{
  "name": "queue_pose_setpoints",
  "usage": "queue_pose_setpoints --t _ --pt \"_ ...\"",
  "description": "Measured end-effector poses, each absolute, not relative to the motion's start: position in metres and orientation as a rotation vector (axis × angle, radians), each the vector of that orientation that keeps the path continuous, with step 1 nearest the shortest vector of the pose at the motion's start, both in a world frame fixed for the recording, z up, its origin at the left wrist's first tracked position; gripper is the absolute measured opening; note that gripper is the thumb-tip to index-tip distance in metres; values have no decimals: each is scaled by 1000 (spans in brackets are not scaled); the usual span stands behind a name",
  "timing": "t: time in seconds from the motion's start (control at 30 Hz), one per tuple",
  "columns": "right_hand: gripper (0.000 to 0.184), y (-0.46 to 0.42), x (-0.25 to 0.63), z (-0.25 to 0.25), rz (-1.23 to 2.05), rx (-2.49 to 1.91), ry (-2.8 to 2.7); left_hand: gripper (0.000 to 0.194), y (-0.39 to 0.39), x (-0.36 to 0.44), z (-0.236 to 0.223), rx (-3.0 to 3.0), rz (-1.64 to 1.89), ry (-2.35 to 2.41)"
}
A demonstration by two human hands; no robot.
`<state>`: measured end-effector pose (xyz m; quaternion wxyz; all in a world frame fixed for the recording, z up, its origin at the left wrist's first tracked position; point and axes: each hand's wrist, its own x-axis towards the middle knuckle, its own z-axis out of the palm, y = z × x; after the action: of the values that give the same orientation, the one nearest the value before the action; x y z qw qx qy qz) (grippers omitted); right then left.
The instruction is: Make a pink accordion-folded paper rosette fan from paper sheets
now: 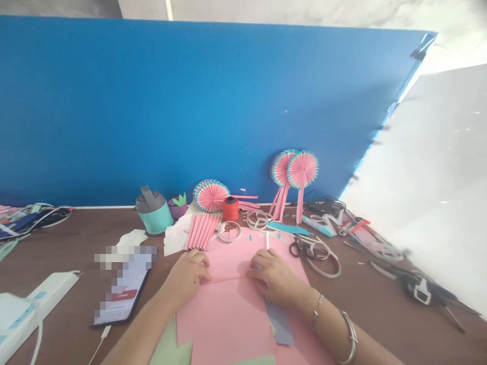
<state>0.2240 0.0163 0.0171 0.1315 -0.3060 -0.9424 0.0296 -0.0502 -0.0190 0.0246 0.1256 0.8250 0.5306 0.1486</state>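
Note:
A sheet of pink paper (232, 314) lies in front of me over other pink sheets, with a crease or raised edge running across between my hands. My left hand (189, 274) is at the left end of that edge, its curled fingers pinching the paper. At the right end my right hand (272, 276) holds the same edge with bent fingers, the thumb partly hidden. Just beyond my left hand lies a pleated pink paper strip (203, 231). A roll of white tape (229, 231) rests at the far edge of the pink sheets.
Scissors (302, 248) and a tape roll (327, 261) lie right. Paper fans (303, 170) lean on the blue partition (190, 101), near a red thread spool (230, 209) and a teal container (155, 215). Left are a phone (125, 294) and power strip (49, 299); a glue gun (418, 289) lies far right.

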Motion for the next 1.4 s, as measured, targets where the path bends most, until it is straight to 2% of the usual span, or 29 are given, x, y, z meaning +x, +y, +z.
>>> queue_pose_setpoints --t 0.13,0.27,0.33,0.43,0.5,0.57,0.63,0.8,1.0,1.13,1.27,1.4 --pt "27 17 224 12 70 -888 -2613 53 -11 -55 12 2084 989 1619" --pt "24 26 224 11 425 -977 -2184 38 -8 -52 15 1675 1320 1745" --pt "23 31 224 15 632 -1072 -1959 31 -10 -45 26 1552 1272 1723" --pt "23 36 224 27 805 -1156 -1779 30 -19 -28 54 1484 977 1583" --pt "23 34 220 37 827 -1143 -1758 36 -25 -13 73 1399 825 1435" --pt "21 29 212 45 797 -1085 -1786 42 -29 3 85 1298 829 1322" --pt "19 21 201 50 731 -1005 -1840 44 -28 17 89 1204 1017 1231" --pt "21 7 176 45 485 -895 -1922 38 -18 34 74 975 1365 1194" --pt "13 15 166 36 657 -1092 -1808 38 -10 33 46 1019 1435 1128" --pt "20 23 164 24 702 -1048 -1794 44 1 33 23 1139 1470 1249" --pt "37 17 162 16 688 -921 -1797 38 2 31 8 1418 1452 1258" --pt "49 11 163 12 783 -941 -1777 40 -4 31 5 1468 1491 1203"
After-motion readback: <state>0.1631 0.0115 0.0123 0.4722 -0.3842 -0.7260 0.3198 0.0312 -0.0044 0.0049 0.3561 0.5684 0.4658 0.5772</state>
